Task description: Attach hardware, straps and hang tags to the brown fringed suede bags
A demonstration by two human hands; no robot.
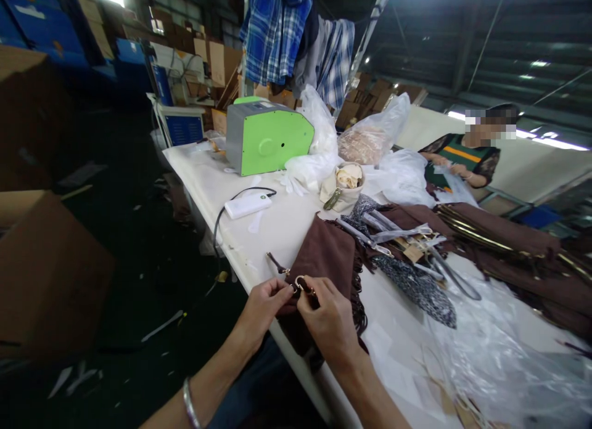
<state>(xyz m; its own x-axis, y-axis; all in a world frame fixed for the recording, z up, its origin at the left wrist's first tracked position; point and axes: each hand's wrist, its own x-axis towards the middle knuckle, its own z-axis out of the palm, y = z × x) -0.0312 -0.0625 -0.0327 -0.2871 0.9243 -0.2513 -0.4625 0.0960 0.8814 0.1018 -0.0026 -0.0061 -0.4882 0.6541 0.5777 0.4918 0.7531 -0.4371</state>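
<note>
A dark brown fringed bag (326,253) lies over the table's near edge, its lower part hanging down. At its near corner my left hand (269,299) is closed, thumb and forefinger pinching the bag's edge beside a gold metal ring (300,282). My right hand (329,315) is closed round a gold clasp with a dark strap at the same spot; the fingers hide most of it. Just beyond my fingertips a short dark zipper pull (276,264) sticks out from the bag.
A green-and-grey machine (271,138), a white power bank (248,205) with a black cable and a cream pouch (343,187) stand farther back. More brown bags (504,235), patterned cloth (416,287) and clear plastic (504,349) lie right. A co-worker (462,158) stands across the table.
</note>
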